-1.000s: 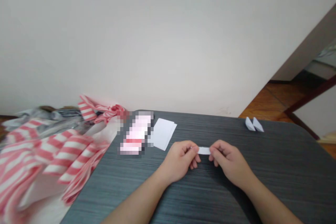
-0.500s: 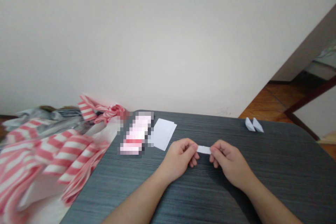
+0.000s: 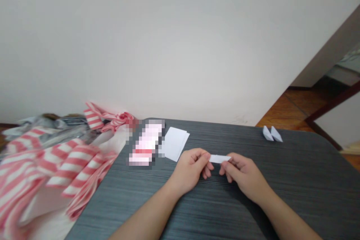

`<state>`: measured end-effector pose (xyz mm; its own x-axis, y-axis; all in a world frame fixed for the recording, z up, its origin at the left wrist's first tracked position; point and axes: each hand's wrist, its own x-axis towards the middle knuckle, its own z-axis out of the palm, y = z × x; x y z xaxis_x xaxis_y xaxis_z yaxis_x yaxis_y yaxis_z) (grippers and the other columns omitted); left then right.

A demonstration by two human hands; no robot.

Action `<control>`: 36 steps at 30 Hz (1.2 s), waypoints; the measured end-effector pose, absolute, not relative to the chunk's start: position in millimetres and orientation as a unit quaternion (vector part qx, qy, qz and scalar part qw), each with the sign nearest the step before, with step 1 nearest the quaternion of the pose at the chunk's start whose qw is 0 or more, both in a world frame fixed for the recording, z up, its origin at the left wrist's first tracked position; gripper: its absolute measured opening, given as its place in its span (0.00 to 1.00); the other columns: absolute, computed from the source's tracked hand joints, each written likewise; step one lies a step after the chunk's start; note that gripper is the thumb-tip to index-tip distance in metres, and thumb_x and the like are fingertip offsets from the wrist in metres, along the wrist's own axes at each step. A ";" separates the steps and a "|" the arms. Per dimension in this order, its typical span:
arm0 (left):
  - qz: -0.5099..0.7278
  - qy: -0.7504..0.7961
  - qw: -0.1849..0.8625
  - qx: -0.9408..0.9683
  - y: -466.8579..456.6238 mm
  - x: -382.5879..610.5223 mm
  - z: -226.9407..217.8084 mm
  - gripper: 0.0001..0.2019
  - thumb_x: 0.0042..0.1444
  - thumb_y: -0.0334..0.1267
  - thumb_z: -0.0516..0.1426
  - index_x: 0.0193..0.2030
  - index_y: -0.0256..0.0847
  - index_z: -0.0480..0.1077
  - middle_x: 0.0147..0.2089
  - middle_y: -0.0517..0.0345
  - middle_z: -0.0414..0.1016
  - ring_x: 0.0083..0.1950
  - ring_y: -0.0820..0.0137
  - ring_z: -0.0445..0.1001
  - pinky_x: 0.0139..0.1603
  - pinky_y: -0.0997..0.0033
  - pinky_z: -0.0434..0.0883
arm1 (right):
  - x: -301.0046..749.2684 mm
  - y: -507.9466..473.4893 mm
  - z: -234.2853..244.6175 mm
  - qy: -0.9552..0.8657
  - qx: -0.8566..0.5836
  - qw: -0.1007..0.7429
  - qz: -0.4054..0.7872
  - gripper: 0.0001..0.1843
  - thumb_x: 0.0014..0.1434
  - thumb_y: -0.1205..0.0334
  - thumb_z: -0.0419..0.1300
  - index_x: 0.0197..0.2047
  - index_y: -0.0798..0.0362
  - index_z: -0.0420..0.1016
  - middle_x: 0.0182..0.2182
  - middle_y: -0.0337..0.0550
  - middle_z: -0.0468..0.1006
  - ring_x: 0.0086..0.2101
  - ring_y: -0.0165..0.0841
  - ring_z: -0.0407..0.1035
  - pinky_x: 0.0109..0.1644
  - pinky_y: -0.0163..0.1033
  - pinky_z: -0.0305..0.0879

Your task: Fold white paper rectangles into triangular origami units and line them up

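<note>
Together, the left hand (image 3: pixel 194 167) and right hand (image 3: pixel 243 172) pinch a small paper strip (image 3: pixel 218 158) by its ends.

Both hands meet over the dark counter (image 3: pixel 281 195), the left hand (image 3: pixel 191 170) and right hand (image 3: pixel 243 174) pinching a narrow folded paper strip (image 3: pixel 218 158) by its ends. At ten o'clock from them lies a stack of white sheets (image 3: pixel 176 143); at two o'clock, two small folded paper pieces (image 3: pixel 272 134). Striped cloth (image 3: pixel 56 165) spills at nine o'clock.

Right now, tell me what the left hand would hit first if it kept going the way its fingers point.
The left hand points right along the paper strip, so it would probably meet the right hand first.
</note>
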<state>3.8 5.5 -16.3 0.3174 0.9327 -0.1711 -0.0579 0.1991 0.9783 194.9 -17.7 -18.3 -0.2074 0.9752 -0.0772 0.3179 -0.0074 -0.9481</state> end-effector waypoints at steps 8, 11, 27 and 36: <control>0.363 0.416 0.654 0.516 7.7 4.2 -18.0 0.13 0.56 0.46 0.60 0.33 0.35 0.70 0.26 0.59 0.75 0.22 0.76 0.70 0.24 0.77 0.67 | 198.5 -16.9 -15.2 -0.638 -0.534 0.342 0.438 0.16 0.66 0.57 0.54 0.29 0.54 0.73 0.18 0.36 0.71 0.22 0.29 0.65 0.29 0.34 0.60; 0.350 0.414 0.657 0.524 7.7 4.1 -15.9 0.13 0.55 0.44 0.61 0.32 0.35 0.70 0.26 0.59 0.74 0.22 0.76 0.69 0.24 0.77 0.67 | 196.9 -17.5 -13.0 -0.641 -0.534 0.340 0.435 0.15 0.66 0.57 0.54 0.29 0.53 0.72 0.18 0.35 0.71 0.22 0.29 0.65 0.29 0.34 0.60; 0.317 0.416 0.644 0.559 4.1 3.9 -11.6 0.10 0.56 0.42 0.59 0.32 0.35 0.71 0.26 0.59 0.74 0.23 0.76 0.69 0.26 0.77 0.67 | 192.4 -18.1 -11.9 -0.648 -0.535 0.322 0.436 0.12 0.63 0.61 0.55 0.29 0.53 0.74 0.18 0.35 0.71 0.21 0.28 0.65 0.27 0.32 0.59; 0.307 0.412 0.623 0.590 2.2 0.4 -12.0 0.12 0.59 0.43 0.57 0.31 0.36 0.71 0.25 0.60 0.72 0.25 0.76 0.69 0.27 0.78 0.66 | 188.2 -18.5 -12.6 -0.653 -0.522 0.325 0.443 0.10 0.63 0.62 0.55 0.30 0.53 0.73 0.19 0.36 0.72 0.21 0.29 0.67 0.27 0.32 0.61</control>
<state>0.4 2.2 -12.0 0.4716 0.8688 -0.1511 0.1039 0.1154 0.9879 188.2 -18.5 -12.6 -0.2453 0.9687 -0.0385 0.3932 0.0631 -0.9173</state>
